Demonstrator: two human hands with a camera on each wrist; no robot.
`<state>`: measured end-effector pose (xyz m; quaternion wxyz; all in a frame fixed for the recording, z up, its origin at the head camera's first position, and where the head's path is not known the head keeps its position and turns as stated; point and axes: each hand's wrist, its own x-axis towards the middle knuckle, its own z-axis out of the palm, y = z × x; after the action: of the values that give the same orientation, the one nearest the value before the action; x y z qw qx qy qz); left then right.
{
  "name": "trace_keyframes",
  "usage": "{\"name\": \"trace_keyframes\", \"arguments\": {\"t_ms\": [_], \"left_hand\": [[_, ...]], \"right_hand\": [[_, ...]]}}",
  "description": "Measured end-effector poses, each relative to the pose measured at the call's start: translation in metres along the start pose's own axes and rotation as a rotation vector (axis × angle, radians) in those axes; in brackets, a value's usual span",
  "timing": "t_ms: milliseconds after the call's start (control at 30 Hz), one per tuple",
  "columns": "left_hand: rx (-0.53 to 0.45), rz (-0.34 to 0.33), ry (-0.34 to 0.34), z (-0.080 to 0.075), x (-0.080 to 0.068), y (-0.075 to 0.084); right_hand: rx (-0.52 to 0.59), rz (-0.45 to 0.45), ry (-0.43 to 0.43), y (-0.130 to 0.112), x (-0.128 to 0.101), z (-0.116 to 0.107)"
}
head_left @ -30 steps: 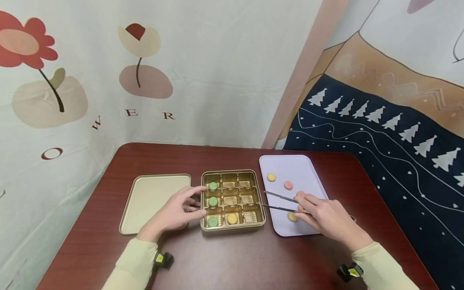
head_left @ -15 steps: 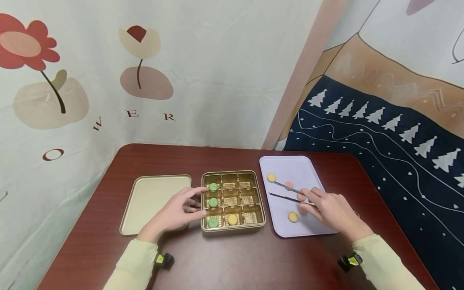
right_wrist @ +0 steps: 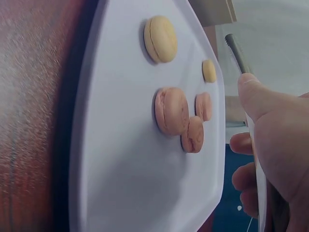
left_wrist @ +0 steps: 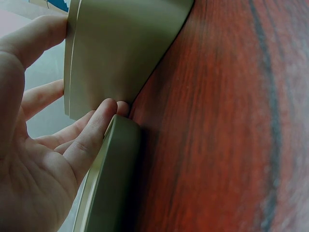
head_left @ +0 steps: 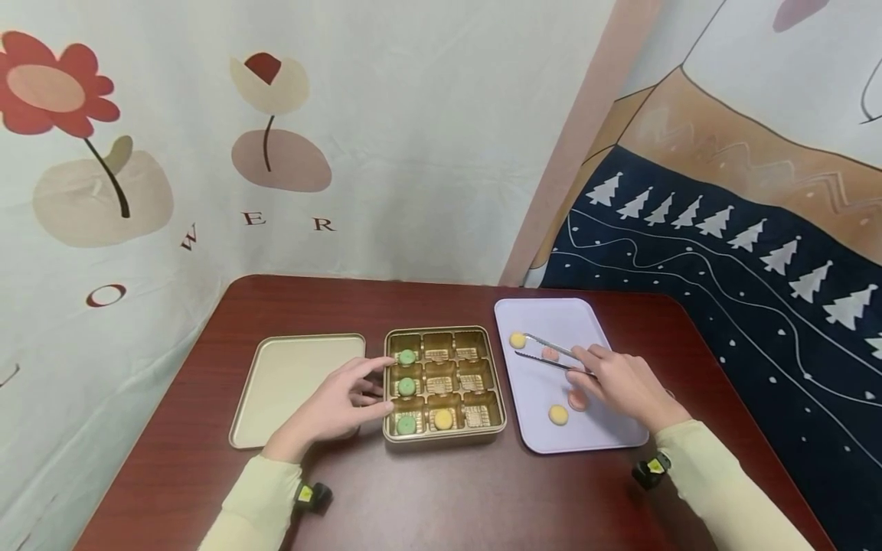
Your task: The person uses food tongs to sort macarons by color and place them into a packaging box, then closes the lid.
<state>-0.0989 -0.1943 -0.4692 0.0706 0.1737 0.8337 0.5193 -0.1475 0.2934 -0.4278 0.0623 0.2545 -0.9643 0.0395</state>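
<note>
In the head view, the left hand [head_left: 335, 404] rests with relaxed fingers against the left wall of the gold box [head_left: 444, 438], holding nothing. The box has nine compartments: three green macarons [head_left: 406, 386] fill the left column and one yellow macaron [head_left: 442, 418] sits in the middle compartment of the near row. The lid [head_left: 292, 386] lies on the table [head_left: 441, 497] just left of the box. The right hand [head_left: 623, 386] grips metal tongs [head_left: 547, 353] over the white tray [head_left: 592, 436]. The tips of the tongs are apart and lie beside a yellow macaron at the far end of the tray [head_left: 517, 340].

In the left wrist view, the fingers [left_wrist: 91, 135] are nearly straight and touch the box wall [left_wrist: 116, 63], with the lid edge [left_wrist: 113, 179] below them.

In the right wrist view, the thumb [right_wrist: 263, 99] presses on the tongs [right_wrist: 236, 50]. On the tray [right_wrist: 111, 193] lie two yellow macarons and three pink macarons [right_wrist: 171, 110], two of the pink ones touching each other.
</note>
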Motion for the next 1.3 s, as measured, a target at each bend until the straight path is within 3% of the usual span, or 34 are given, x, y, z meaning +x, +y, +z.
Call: {"name": "trace_keyframes", "arguments": {"t_ms": [333, 767, 1300], "left_hand": [[0.003, 0.000, 0.002, 0.000, -0.001, 0.001], [0.002, 0.002, 0.006, 0.000, -0.001, 0.001], [0.005, -0.005, 0.006, -0.001, -0.002, 0.002]], "right_hand": [[-0.024, 0.053, -0.123, 0.006, 0.016, 0.005], [-0.062, 0.047, -0.170, 0.002, 0.031, 0.012], [-0.079, 0.032, -0.163, -0.005, 0.036, 0.014]]}}
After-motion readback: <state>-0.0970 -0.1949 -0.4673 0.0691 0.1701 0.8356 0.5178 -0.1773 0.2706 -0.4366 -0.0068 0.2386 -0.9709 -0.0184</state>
